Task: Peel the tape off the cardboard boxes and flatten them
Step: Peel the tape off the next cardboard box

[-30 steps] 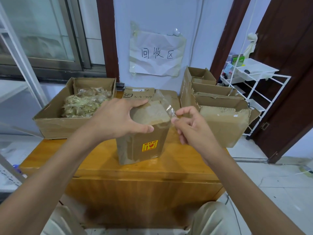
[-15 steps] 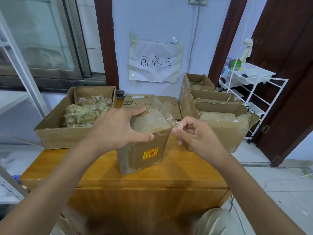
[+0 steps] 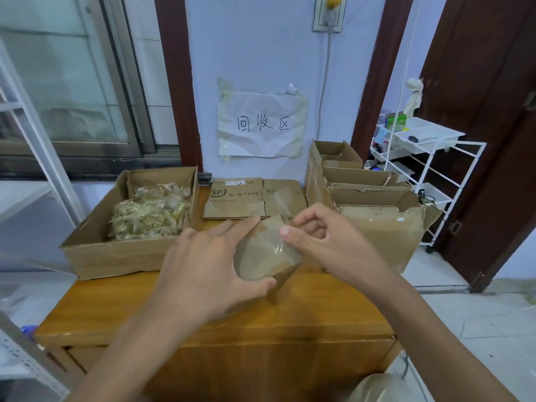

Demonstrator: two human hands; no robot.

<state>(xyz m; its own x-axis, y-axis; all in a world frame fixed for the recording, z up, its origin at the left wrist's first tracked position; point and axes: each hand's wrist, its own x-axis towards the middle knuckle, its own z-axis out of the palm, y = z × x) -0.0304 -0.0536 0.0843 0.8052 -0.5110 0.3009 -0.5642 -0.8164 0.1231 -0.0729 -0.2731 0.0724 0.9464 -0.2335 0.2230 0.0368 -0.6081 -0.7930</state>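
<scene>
Since a second ago the small box (image 3: 265, 256) has tipped toward me on the wooden table (image 3: 121, 309), its yellow sticker now out of sight. My left hand (image 3: 203, 274) grips its near side, thumb underneath; my right hand (image 3: 316, 236) pinches the clear tape (image 3: 280, 204), partly lifted off the top. I judge I'm mid-peel: next, pull steadily along the seam while bracing the box.
</scene>
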